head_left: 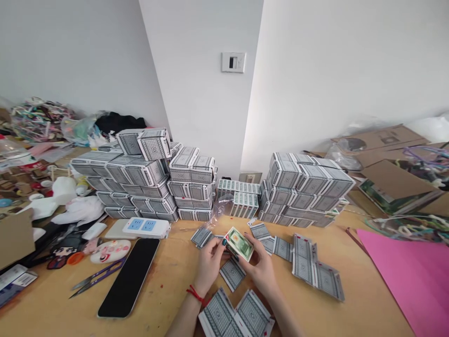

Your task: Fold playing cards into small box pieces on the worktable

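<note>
A small card box (240, 244) with a green banknote-like print is held tilted above the table, between both hands. My left hand (209, 266) pinches its left edge, with the thumb at the upper left corner. Closed round the right and lower edges is my right hand (261, 266). Beneath them lies a playing card (232, 274) with a grey patterned back. Nearer to me, joined grey-patterned cards (219, 314) lie between my forearms. More loose cards (260, 230) are scattered just beyond the hands. Whether the box is full cannot be seen.
Tall stacks of grey-patterned cards stand at the left (136, 171) and right (308, 187). Several green boxes (244, 204) sit between them by the wall. A phone (129, 278), thread snips (96, 276) and a power strip (147, 228) lie left; pink paper (407, 281) lies right.
</note>
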Demonstrator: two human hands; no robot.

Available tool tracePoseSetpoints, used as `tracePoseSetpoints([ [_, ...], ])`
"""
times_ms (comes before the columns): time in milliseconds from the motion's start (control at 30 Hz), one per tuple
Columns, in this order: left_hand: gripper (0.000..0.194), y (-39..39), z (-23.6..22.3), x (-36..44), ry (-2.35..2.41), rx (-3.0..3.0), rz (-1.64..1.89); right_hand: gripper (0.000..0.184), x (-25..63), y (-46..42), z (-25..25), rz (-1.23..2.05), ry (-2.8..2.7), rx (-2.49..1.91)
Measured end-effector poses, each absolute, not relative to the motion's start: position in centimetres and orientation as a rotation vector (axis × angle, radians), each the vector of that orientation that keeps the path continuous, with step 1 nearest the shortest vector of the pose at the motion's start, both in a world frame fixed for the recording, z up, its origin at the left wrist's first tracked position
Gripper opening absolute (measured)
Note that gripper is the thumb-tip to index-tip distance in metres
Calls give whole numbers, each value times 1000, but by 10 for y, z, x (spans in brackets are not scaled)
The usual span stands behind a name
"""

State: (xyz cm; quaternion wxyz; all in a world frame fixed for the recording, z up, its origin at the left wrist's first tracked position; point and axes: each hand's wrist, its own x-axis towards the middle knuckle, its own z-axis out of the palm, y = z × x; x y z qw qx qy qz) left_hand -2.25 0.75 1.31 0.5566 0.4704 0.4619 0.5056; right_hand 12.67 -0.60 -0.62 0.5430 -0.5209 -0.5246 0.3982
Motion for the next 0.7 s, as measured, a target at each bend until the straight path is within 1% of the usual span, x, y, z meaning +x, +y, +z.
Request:
tracePoseSetpoints([
  [133, 21, 7, 17, -22, 1081, 1152, 1228, 53, 127, -6, -5, 1049, -1201, -1245],
  [300, 23, 8, 15, -22, 1093, 1134, 1201, 42, 129, -9, 10, 1234, -1051, -1182],
  [400, 22, 9, 13, -21, 1118, 1116, 1191, 31, 132, -7, 11, 1264, -989, -1138],
  [467, 20, 10, 13, -20, 1132, 1104, 1201, 28, 135, -4, 7, 1255, -875, -1134],
  [600, 20, 11, 15, -23, 1128, 1060, 1254, 36, 138, 3, 1, 1303, -569, -1004],
  [700, 25, 12, 17, -26, 1068, 932, 1306, 44, 139, 4, 4, 1330, -491, -1047],
])
